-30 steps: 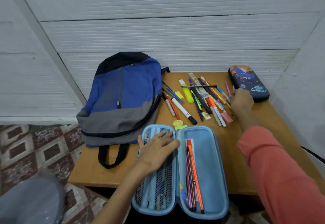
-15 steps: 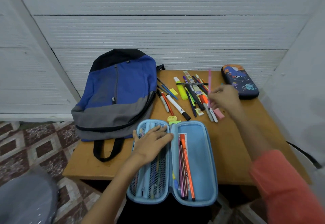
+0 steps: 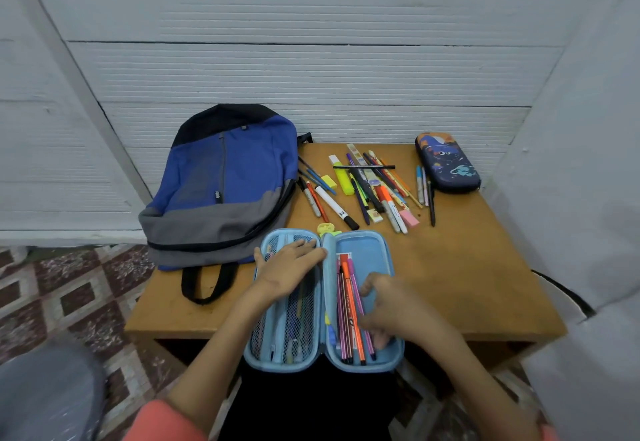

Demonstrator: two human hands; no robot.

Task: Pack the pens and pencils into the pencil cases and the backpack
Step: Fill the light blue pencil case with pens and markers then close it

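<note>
An open light-blue pencil case (image 3: 372,250) lies at the table's front edge. My left hand (image 3: 291,267) rests flat on its left mesh half, over the pens stored there. My right hand (image 3: 398,309) is in the right half, thumb and fingers curled on a pink pen (image 3: 354,274) that lies beside orange and pink pens. A loose pile of pens, pencils and markers (image 3: 374,184) is spread at the table's back middle. The blue and grey backpack (image 3: 228,177) lies zipped at the left. A dark space-print pencil case (image 3: 446,163) sits shut at the back right.
The wooden table (image 3: 467,267) stands against a white ribbed wall. A pink eraser (image 3: 409,218), a yellow eraser (image 3: 329,182) and a small yellow-green object (image 3: 325,228) lie by the pile. Patterned floor tiles show at the left.
My right hand lifted a pink pen from the pile and carried it down into the right half of the blue case. My left hand stayed on the mesh half.
</note>
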